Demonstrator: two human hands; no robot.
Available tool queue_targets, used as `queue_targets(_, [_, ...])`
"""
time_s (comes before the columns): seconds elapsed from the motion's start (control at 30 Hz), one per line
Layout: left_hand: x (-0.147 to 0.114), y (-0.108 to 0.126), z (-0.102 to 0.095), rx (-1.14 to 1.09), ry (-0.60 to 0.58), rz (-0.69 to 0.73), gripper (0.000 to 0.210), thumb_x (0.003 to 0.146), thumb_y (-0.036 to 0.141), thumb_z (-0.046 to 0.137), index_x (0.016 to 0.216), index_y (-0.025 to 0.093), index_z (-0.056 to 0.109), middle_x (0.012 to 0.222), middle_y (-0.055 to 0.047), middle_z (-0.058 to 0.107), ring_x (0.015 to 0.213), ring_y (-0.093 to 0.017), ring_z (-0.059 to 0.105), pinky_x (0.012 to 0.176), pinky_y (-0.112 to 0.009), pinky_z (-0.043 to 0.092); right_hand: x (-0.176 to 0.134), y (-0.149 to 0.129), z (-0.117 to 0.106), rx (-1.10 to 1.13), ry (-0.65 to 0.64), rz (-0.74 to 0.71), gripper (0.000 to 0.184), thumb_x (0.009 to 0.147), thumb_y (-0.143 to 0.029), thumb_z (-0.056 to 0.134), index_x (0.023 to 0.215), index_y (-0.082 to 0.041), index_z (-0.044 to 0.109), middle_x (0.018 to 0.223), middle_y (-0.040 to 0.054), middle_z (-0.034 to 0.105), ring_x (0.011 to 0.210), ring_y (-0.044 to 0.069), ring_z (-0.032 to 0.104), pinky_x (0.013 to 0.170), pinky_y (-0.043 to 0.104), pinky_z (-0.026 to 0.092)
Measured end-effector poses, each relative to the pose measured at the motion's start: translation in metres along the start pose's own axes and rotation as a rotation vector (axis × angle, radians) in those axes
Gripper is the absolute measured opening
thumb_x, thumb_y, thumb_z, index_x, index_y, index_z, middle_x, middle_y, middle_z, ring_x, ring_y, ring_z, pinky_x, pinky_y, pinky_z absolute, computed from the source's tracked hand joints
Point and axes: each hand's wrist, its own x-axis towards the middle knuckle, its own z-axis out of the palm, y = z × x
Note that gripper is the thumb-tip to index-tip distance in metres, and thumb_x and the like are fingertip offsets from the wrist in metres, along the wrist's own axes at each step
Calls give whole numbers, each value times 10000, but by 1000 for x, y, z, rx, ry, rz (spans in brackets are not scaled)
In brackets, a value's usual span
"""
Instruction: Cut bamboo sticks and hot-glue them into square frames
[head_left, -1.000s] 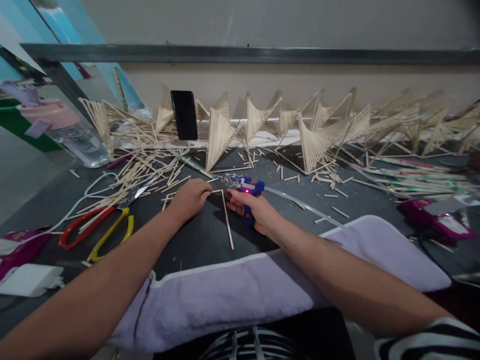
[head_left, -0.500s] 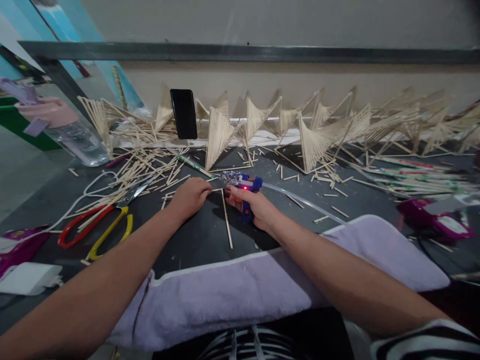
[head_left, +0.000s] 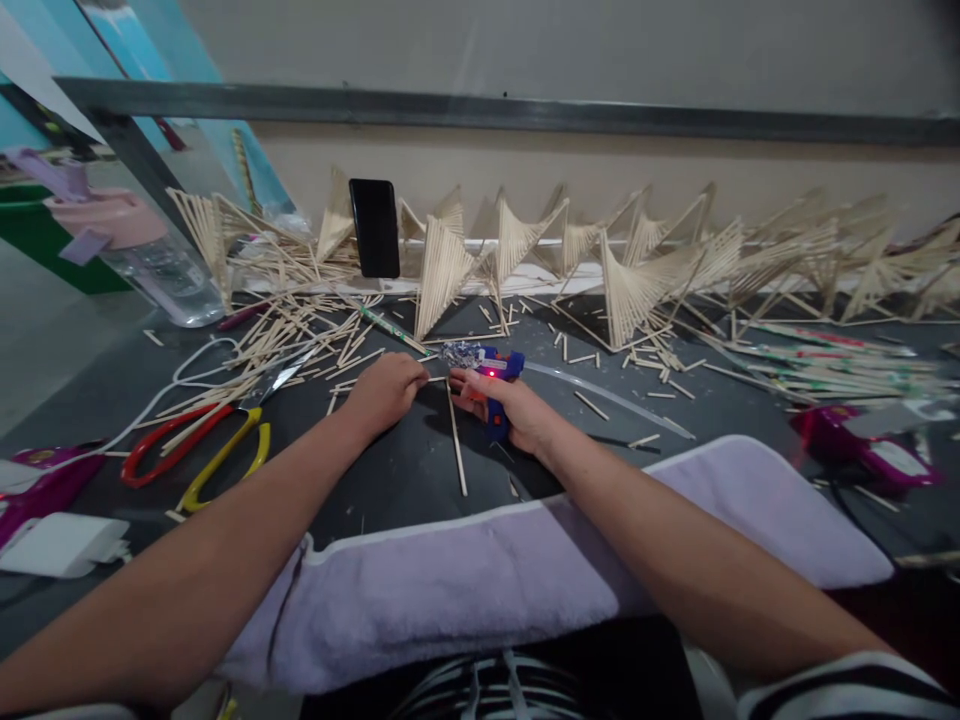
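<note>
In the head view, the left hand (head_left: 388, 392) pinches a wooden stick (head_left: 438, 380); the right hand (head_left: 510, 405) grips a blue glue gun (head_left: 504, 364) just beside it. Bare surface (head_left: 397, 485) separates them from the towel (head_left: 465, 585) along the near edge.

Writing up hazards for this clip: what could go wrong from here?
1. The blue plastic glue gun in the right hand has its foil-wrapped nose near the left hand; if hot, it might burn that hand.
2. The red-and-yellow-handled metal scissors lie beside the left forearm; a sweep could catch them.
3. The black rectangular phone stands upright by pale wooden-stick structures; a bump might topple it.
</note>
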Motion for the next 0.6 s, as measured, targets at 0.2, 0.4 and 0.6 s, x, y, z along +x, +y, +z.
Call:
queue_targets(0.2, [0, 0, 1, 13, 9, 17, 185, 811, 181, 454, 847, 152, 633, 855, -78, 623, 859, -204, 538, 783, -318, 406, 1, 3, -4, -2, -48, -5, 160, 673, -298, 715, 754, -187, 632, 878, 25, 654, 970, 181, 588, 873, 341, 481])
queue_targets(0.4, [0, -2, 4, 50, 8, 31, 170, 796, 156, 470, 858, 155, 628, 849, -70, 616, 862, -202, 540, 784, -309, 410, 3, 3, -5, 7, -77, 5, 174, 658, -304, 731, 734, -180, 635, 856, 24, 662, 937, 180, 597, 867, 352, 481])
queue_targets(0.6, [0, -2, 2, 61, 4, 35, 179, 794, 145, 463, 863, 162, 628, 853, -71, 611, 868, -199, 542, 787, -306, 415, 3, 4, -5, -21, -57, -3, 152, 678, -299, 715, 715, -176, 634, 780, 16, 657, 854, 161, 611, 847, 351, 483])
